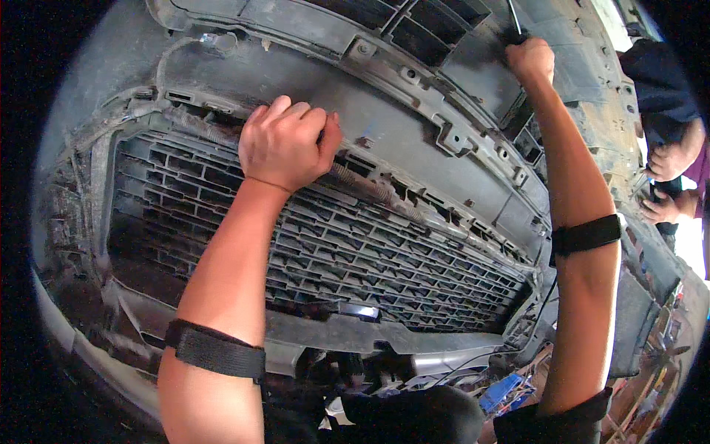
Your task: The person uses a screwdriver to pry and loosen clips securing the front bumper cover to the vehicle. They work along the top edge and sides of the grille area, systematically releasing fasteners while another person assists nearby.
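A large dirty grey car bumper [414, 118], seen from its inner side, fills most of the view. My left hand [287, 144] is closed on the upper edge of the slatted grille [355, 259], where a corrugated wiring harness [370, 186] runs; the fingertips are hidden, so what exactly they grip cannot be made out. At the far right my right hand [532, 62] is closed round the dark handle of a screwdriver [513, 15]. Its thin metal shaft points away from me and leaves the picture at the top edge.
Beyond the bumper's right end is another person, whose hands [668, 170] are close to its edge. A connector [214, 42] lies at the upper left. A blue object [505, 392] and assorted debris [658, 370] lie on the floor at lower right.
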Tool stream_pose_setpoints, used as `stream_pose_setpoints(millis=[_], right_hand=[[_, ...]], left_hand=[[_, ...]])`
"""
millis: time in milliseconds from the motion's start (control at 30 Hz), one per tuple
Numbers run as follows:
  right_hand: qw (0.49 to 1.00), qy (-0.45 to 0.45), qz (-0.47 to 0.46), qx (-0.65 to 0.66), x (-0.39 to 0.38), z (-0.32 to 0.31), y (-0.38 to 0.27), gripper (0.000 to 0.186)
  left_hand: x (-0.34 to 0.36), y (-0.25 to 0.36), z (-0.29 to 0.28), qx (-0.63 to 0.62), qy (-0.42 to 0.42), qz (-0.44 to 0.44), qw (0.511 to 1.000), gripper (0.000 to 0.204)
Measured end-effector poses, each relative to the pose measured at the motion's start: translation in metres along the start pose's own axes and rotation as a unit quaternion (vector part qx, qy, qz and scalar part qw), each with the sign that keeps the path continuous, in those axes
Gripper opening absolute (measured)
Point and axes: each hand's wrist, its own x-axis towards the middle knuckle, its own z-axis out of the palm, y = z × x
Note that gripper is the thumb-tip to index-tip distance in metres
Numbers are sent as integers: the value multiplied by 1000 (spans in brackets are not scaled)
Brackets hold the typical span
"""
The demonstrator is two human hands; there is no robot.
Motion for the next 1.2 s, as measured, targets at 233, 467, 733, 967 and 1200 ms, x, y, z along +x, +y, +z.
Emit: stream_pose_setpoints(millis=[233, 467, 733, 967, 1200], right_hand=[[999, 4, -36, -27, 1, 2, 11, 39], [999, -44, 18, 1, 16, 4, 7, 41], [985, -8, 147, 95, 15, 12, 17, 47], [963, 99, 196, 159, 5, 32, 21, 53], [897, 31, 340, 279, 12, 17, -2, 40]], left_hand=[[0, -1, 1, 12, 9, 3, 1000, 27], [1, 0, 1, 10, -1, -9, 1000, 25], [0, -1, 2, 12, 8, 2, 1000, 27], [-1, -2, 2, 21, 10, 2, 1000, 28], [0, -1, 3, 8, 15, 6, 1000, 30]])
